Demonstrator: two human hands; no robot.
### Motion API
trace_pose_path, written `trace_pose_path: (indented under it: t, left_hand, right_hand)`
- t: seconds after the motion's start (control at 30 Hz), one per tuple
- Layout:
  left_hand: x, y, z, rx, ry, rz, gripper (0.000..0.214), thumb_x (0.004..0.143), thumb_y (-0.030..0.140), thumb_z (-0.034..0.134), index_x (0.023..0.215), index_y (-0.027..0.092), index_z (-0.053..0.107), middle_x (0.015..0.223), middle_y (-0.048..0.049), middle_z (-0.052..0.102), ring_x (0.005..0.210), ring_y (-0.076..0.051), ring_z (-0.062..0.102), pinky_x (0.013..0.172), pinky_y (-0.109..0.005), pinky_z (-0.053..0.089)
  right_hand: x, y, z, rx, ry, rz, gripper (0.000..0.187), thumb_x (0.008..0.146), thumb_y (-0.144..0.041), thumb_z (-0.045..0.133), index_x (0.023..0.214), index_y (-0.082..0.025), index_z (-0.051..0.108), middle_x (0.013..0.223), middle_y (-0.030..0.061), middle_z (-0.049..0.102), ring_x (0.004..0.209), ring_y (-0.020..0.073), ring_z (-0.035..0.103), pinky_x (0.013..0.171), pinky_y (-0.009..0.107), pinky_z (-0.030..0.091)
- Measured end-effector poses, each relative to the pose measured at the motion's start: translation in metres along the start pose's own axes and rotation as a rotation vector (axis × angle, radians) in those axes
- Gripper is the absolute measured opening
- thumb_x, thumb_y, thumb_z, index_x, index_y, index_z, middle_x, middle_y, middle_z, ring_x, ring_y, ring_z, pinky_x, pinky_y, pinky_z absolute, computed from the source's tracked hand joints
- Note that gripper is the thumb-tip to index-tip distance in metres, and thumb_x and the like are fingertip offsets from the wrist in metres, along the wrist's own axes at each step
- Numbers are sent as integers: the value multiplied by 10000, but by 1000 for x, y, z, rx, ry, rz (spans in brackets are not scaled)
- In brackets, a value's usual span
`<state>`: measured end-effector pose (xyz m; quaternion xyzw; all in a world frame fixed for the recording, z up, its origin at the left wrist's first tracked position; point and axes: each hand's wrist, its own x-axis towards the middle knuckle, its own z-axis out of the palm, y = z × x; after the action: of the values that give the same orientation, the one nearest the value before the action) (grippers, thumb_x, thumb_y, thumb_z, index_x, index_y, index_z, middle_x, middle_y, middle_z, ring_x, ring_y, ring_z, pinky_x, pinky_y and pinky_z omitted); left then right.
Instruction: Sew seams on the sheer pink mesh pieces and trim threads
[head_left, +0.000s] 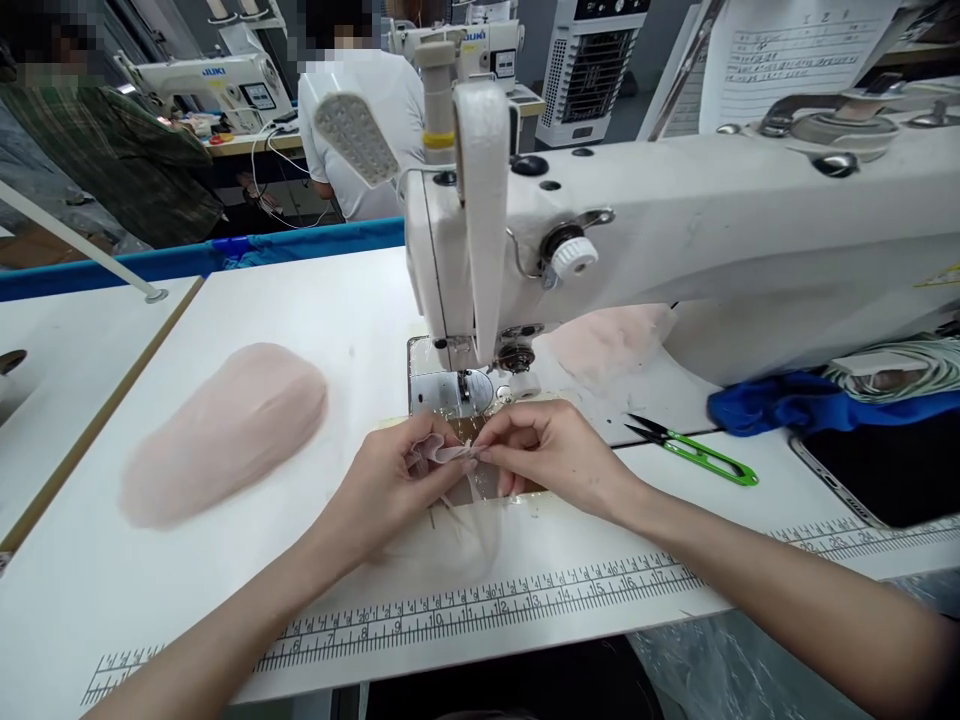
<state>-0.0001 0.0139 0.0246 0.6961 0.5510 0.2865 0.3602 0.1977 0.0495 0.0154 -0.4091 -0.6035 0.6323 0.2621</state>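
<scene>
Both hands meet just in front of the needle area of a white sewing machine (442, 260). Between thumb and fingers, my left hand (401, 470) pinches a gathered bit of sheer pale pink fabric (435, 452). My right hand (551, 450) pinches the same fabric at its other side, the fingertips nearly touching those of the left. A thin see-through part of it hangs down over the table edge of the machine bed. Behind the hands, the metal needle plate (435, 392) shows partly. Exactly how the fabric is folded between the fingertips is hidden.
Pale pink fabric pieces lie left (225, 435) and behind the needle (611, 340). Green thread snips (697, 455), a blue cloth (780, 405) and a phone (885, 470) lie right. A printed ruler (465, 605) runs along the front edge. Two people sit beyond the table.
</scene>
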Motion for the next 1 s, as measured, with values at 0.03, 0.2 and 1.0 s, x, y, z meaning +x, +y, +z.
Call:
trace_pose_path:
  t: [0.03, 0.2, 1.0]
  left_hand:
    - [0, -1, 2, 22, 26, 21, 152, 852, 353, 639, 869, 202, 629, 694, 29, 638, 572, -103, 519, 530, -224, 409]
    - [0, -7, 5, 110, 63, 188, 127, 884, 227, 618, 960, 251, 716, 823, 14, 704, 700, -109, 625, 608, -204, 471]
    - [-2, -13, 10, 242, 269, 442, 59, 872, 148, 626, 848, 178, 671, 690, 19, 629, 575, -73, 558, 497, -166, 424]
  right_hand:
    - [0, 0, 1, 24, -5, -4, 93, 832, -262, 669, 824, -170, 681, 592, -10, 672, 559, 113, 666, 518, 197, 550]
    - [-1, 3, 4, -92, 76, -178, 42, 799, -205, 692, 806, -165, 700, 712, 12, 704, 646, 121, 679, 556, 197, 552]
    - [-3, 7, 6, -421, 203, -617, 77, 849, -110, 623, 858, -181, 653, 762, -21, 676, 659, 88, 608, 615, 205, 506]
